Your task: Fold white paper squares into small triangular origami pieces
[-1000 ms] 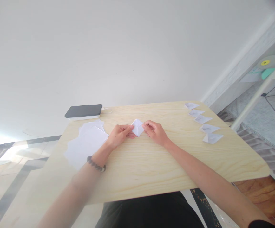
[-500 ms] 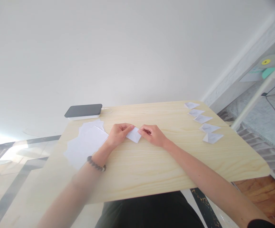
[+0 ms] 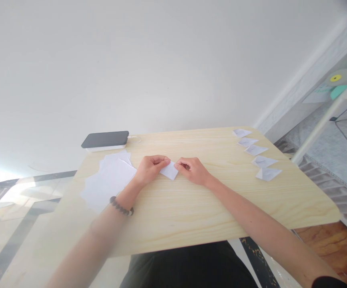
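Between my hands, over the middle of the table, is a small folded piece of white paper (image 3: 169, 171). My left hand (image 3: 152, 168) pinches its left upper edge between thumb and fingers. A beaded bracelet (image 3: 121, 207) circles that wrist. With thumb and forefinger, my right hand (image 3: 192, 170) grips the paper's right corner. Loose white paper sheets (image 3: 110, 178) lie in a spread pile beside my left forearm. Off to the right, several folded white paper pieces (image 3: 265, 161) form a row running away from me.
A dark-screened phone (image 3: 105, 139) rests on a white base at the table's back left, with a white cable at its right end. The pale wooden table (image 3: 209, 216) meets a white wall behind. A white metal frame (image 3: 320, 124) stands past the right edge.
Both hands keep their pinch on the small folded paper, which has shifted very slightly. Everything else stays where it was.
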The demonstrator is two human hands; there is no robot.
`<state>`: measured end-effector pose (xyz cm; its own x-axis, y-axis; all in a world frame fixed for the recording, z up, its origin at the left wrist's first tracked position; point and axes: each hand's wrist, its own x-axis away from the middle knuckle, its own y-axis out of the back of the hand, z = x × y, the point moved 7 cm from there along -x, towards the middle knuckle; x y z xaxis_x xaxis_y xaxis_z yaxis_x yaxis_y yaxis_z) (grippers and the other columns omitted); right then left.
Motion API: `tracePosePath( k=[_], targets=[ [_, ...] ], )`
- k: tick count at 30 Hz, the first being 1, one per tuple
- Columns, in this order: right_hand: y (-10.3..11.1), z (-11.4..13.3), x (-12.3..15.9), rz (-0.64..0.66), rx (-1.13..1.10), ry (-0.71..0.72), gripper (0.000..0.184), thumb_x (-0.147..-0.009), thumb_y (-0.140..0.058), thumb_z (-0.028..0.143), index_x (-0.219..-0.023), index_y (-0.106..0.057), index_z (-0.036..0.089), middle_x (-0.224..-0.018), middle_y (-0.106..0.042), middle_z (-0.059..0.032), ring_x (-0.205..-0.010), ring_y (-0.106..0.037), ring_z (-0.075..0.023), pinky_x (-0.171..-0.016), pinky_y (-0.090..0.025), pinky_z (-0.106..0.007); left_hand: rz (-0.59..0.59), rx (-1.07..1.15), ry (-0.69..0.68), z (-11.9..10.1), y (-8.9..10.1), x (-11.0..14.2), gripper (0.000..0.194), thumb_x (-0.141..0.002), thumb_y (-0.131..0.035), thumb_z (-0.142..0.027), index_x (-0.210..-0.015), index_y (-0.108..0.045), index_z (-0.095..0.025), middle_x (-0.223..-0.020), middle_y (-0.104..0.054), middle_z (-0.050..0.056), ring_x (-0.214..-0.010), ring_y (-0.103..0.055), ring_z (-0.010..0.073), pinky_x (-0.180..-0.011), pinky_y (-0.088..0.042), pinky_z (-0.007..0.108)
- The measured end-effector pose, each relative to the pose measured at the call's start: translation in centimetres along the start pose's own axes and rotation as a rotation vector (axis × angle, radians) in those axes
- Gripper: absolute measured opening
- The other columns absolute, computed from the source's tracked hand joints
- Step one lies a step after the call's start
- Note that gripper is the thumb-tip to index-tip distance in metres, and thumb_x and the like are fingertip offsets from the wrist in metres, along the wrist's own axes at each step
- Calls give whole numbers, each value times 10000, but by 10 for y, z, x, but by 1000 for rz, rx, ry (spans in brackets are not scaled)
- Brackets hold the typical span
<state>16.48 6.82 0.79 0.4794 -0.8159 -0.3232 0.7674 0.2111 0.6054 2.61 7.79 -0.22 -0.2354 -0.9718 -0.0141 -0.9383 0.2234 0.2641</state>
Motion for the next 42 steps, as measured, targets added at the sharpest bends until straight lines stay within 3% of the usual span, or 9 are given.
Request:
tracePosePath(
  k=[8, 17, 24, 27, 30, 35, 42],
  targets=[
    [0, 2, 0, 23, -64, 1, 225, -808, -433, 302, -677, -542, 155, -582, -499, 21, -519, -402, -71, -506, -305, -198, 99, 21, -27, -6, -9, 3, 315, -743, -535, -422, -856, -603, -136, -753, -626, 42, -650, -539, 121, -574, -401, 224],
    [-1, 5, 0, 33, -83, 15, 215, -812, -431, 294, -696, -550, 157, -592, -504, 17, -534, -412, -73, -508, -312, -195, 123, -41, -60, -7, -13, 5, 322, -757, -521, -433, -818, -626, -134, -746, -640, 43, -666, -552, 134, -588, -407, 231],
    [10, -6, 0, -121, -63, -75, 267, -830, -410, 355, -719, -546, 154, -616, -518, 9, -536, -419, -80, -516, -326, -203, 109, 28, -5, -4, -12, 4, 444, -739, -550, -447, -1073, -563, -156, -930, -662, 67, -860, -591, 195, -776, -429, 293],
    [13, -12, 0, -171, -88, -118, 292, -834, -397, 387, -762, -554, 151, -649, -538, -4, -560, -447, -91, -533, -349, -206, 113, -50, 5, -3, -10, 3, 413, -754, -502, -489, -941, -642, -148, -855, -676, 49, -839, -592, 199, -791, -422, 299],
    [14, -11, 0, -173, -81, -119, 299, -834, -396, 396, -758, -553, 153, -645, -534, -4, -561, -447, -91, -537, -354, -207, 113, -73, -16, -4, -8, 2, 428, -772, -460, -504, -809, -680, -139, -803, -676, 42, -791, -581, 185, -758, -427, 283],
    [14, -9, 0, -163, -66, -116, 299, -828, -404, 390, -710, -543, 153, -584, -498, 10, -526, -419, -82, -507, -340, -203, 99, -69, -27, -7, -7, 3, 416, -761, -476, -501, -786, -686, -143, -784, -676, 40, -738, -567, 166, -708, -422, 263],
    [10, -11, 0, -103, -203, -168, 300, -811, -435, 411, -720, -558, 154, -618, -591, -10, -496, -501, -82, -512, -406, -204, 90, -115, 53, 0, -10, 4, 446, -651, -603, -494, -929, -641, -147, -724, -665, 25, -606, -561, 142, -521, -379, 216]
  ],
)
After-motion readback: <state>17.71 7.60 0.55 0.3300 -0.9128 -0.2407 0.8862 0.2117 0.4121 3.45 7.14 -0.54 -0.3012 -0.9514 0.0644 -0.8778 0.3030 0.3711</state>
